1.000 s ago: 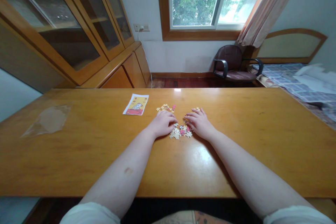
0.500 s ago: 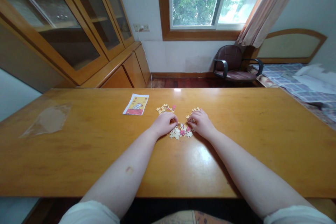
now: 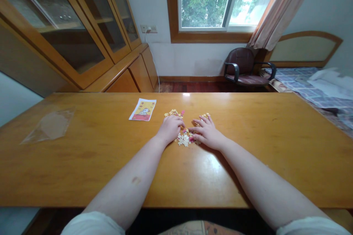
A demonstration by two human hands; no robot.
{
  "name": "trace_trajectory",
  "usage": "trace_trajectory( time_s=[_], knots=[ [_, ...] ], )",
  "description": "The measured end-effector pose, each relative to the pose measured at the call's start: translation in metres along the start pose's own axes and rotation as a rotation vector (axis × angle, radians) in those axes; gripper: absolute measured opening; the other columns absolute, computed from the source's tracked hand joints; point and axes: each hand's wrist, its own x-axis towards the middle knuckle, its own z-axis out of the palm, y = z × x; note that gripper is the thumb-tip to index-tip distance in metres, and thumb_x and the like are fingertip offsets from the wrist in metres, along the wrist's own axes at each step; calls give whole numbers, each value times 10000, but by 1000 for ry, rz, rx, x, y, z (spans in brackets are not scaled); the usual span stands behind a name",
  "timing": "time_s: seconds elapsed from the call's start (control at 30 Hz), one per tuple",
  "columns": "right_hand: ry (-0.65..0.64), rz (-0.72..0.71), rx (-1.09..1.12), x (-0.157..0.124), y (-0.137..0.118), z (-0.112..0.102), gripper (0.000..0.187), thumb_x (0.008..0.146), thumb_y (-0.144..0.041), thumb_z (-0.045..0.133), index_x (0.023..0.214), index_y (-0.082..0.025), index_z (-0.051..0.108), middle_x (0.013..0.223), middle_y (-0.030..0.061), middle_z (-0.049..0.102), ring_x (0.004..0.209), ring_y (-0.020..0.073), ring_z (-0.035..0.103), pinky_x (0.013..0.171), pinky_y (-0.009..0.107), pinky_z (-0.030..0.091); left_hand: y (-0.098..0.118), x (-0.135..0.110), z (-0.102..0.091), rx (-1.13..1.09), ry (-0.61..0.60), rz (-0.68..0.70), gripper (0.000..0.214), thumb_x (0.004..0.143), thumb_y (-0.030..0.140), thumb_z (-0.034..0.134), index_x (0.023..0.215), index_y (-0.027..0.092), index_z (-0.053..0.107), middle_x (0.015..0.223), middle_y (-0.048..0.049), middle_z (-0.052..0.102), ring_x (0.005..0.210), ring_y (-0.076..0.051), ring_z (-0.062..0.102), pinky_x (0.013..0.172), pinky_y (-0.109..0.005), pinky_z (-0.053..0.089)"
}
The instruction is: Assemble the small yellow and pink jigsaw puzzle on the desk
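Observation:
Several small jigsaw pieces (image 3: 184, 139), cream, yellow and pink, lie in a loose heap in the middle of the wooden table (image 3: 110, 161). My left hand (image 3: 171, 128) rests at the heap's left side with its fingers curled down onto the pieces. My right hand (image 3: 206, 132) lies flat over the heap's right side, fingers stretched out and pointing left. A smaller cluster of pieces (image 3: 173, 113) sits just beyond my left hand, and a few more pieces (image 3: 205, 115) lie beyond my right hand.
A yellow picture card (image 3: 142, 109) lies left of the pieces. A clear plastic bag (image 3: 49, 125) lies near the table's left edge. Behind the table stand a glass-door cabinet (image 3: 82, 33), a dark armchair (image 3: 244, 68) and a bed (image 3: 317, 84).
My right hand has slid left and flattened over the heap, pushing the pieces closer together. My left hand has shifted slightly away from me.

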Motion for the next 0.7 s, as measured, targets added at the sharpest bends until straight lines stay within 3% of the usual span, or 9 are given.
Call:
trace_trajectory(
  time_s=[0.2, 0.43, 0.5, 0.7],
  knots=[
    [12, 99, -52, 0, 0, 1, 445, 945, -516, 416, 1297, -305, 587, 1441, 89, 454, 1394, 362, 238, 1109, 645, 104, -5, 0, 3, 9, -47, 22, 289, 793, 121, 549, 769, 304, 772, 1006, -4, 717, 1011, -221, 580, 971, -416, 404],
    [58, 187, -41, 1, 1, -1, 457, 949, -490, 416, 1290, -238, 586, 1425, 99, 476, 1372, 356, 279, 1112, 650, 110, -2, -1, 6, 34, -59, -25, 391, 807, 113, 501, 1083, 280, 721, 1189, -40, 663, 1128, -237, 541, 1021, -433, 395],
    [56, 202, -33, 1, 1, -2, 435, 961, -467, 394, 1276, -246, 597, 1408, 89, 493, 1366, 347, 289, 1113, 646, 111, -1, -1, 7, 36, -55, -38, 417, 801, 107, 492, 1130, 257, 699, 1244, -54, 632, 1169, -242, 519, 1043, -437, 382],
    [-13, 179, -38, 1, 3, -3, 422, 965, -486, 369, 1287, -325, 589, 1465, 63, 427, 1399, 351, 224, 1108, 646, 93, -2, -1, 9, 45, -46, -57, 354, 815, 126, 482, 1026, 254, 736, 1210, -43, 639, 1180, -236, 504, 1065, -433, 367]
  ],
)
